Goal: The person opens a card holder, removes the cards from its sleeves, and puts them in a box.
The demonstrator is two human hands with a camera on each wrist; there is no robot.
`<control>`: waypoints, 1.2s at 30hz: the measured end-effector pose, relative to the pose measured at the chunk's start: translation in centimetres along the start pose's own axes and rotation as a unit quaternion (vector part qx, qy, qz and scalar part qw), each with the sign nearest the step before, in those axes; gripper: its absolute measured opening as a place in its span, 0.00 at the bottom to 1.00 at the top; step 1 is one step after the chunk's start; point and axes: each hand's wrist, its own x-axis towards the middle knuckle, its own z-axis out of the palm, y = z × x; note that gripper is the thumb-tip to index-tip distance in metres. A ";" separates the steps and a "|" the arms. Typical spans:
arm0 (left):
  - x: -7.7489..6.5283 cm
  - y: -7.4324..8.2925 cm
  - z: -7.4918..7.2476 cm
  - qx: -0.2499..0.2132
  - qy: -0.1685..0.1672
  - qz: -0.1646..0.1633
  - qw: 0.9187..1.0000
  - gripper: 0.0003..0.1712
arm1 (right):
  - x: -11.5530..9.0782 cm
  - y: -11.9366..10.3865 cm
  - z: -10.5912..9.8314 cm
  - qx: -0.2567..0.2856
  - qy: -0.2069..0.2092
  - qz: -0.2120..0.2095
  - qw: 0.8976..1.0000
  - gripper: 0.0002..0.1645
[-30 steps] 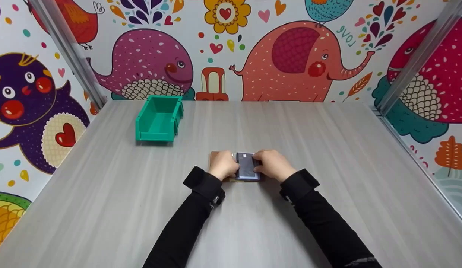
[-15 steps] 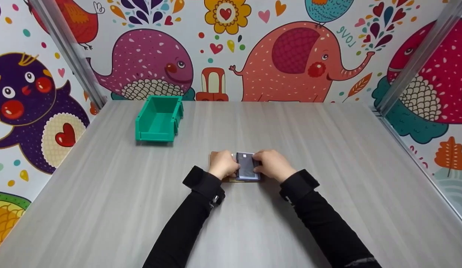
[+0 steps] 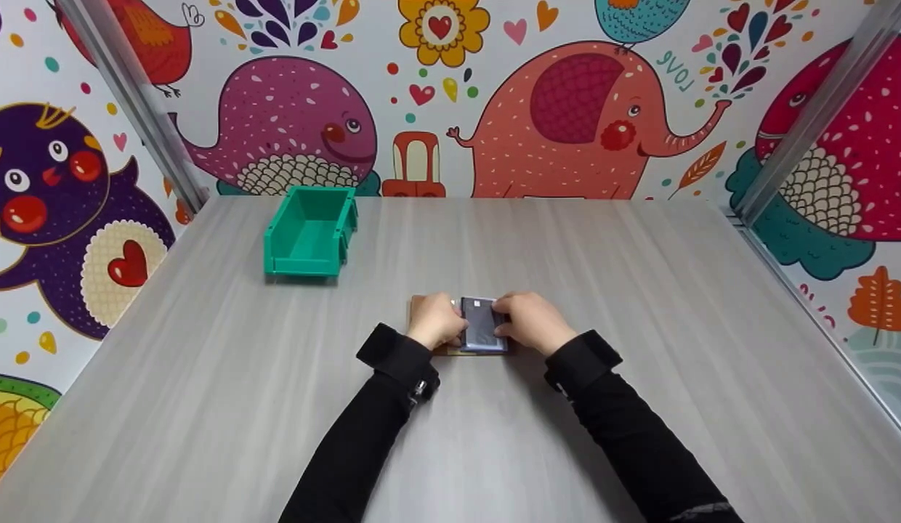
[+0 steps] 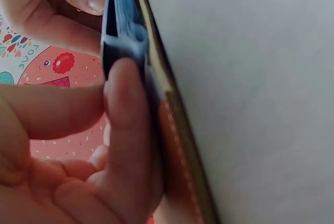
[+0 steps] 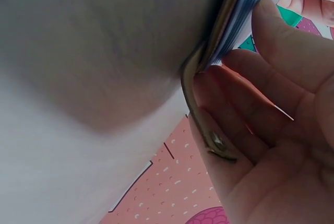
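Note:
A card holder lies opened on the table, with a brown cover (image 3: pixel 417 308) and a stack of clear plastic sleeves (image 4: pixel 124 12). A dark card (image 3: pixel 481 328) with a small pale square shows in the top sleeve. My left hand (image 3: pixel 434 321) covers much of the left half; its thumb and a finger pinch at the sleeve's inner edge. My right hand (image 3: pixel 535 323) grips the right edge, thumb and fingers on the sleeve stack. In the right wrist view, a strap (image 5: pixel 192 101) with a metal snap runs along the right fingers. Whether the card sits fully inside is hidden.
A green plastic bin (image 3: pixel 309 236) stands at the back left of the grey wood-grain table (image 3: pixel 639 290). Printed cartoon panels (image 3: pixel 421 94) and metal frame posts (image 3: pixel 821 123) border the table at the back and sides.

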 end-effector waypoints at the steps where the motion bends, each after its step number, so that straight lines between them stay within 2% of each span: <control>1: 0.0 0.0 0.0 0.001 0.000 -0.001 1.000 0.15 | 0.0 0.0 0.0 0.001 0.001 0.000 1.000 0.19; 9: 0.1 -0.1 -0.1 -0.014 -0.007 -0.014 1.000 0.22 | 0.0 -0.1 0.0 0.000 0.004 0.002 1.000 0.19; 12: 0.2 0.0 0.0 -0.019 -0.004 -0.018 1.000 0.20 | 0.0 -0.2 0.0 0.000 0.000 0.007 1.000 0.18; 19: 0.1 0.0 -0.1 0.009 0.006 -0.017 1.000 0.13 | 0.1 -0.2 0.0 -0.001 -0.001 0.008 1.000 0.17; 24: 0.0 -0.1 -0.2 0.010 0.014 -0.020 1.000 0.05 | 0.1 -0.2 0.1 -0.002 0.004 0.004 1.000 0.16; 29: 0.2 -0.4 -0.1 -0.065 0.007 -0.049 0.997 0.03 | 0.1 -0.2 0.1 -0.002 0.002 0.007 1.000 0.16; 32: 0.3 -0.4 -0.1 -0.126 -0.006 -0.075 0.989 0.05 | 0.1 -0.2 0.0 -0.003 -0.001 0.010 1.000 0.17; 36: 0.2 -0.6 -0.3 -0.161 -0.014 -0.077 0.984 0.05 | 0.1 -0.2 0.0 -0.006 -0.001 0.002 1.000 0.16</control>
